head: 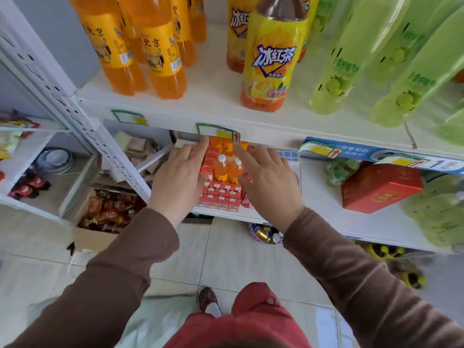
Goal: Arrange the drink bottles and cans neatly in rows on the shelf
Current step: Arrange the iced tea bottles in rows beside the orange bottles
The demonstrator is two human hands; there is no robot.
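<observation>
Two small orange drink bottles (228,169) with white caps stand on rows of small red cartons (221,194) on the lower white shelf (321,197). My left hand (179,177) is spread flat just left of them, fingers apart, holding nothing. My right hand (268,179) is spread on their right side, fingers apart, close to or touching the right bottle. More orange bottles (226,144) stand farther back under the shelf edge. On the upper shelf (216,96) stand large orange soda bottles (155,46), yellow iced-tea bottles (271,59) and green lime bottles (351,54).
A red gift box (381,187) sits on the lower shelf to the right, with green bottles (439,212) beyond it. A cardboard box of snacks (108,212) rests on the floor at left. A perforated white upright (82,119) borders the shelf. Cans (266,234) lie below.
</observation>
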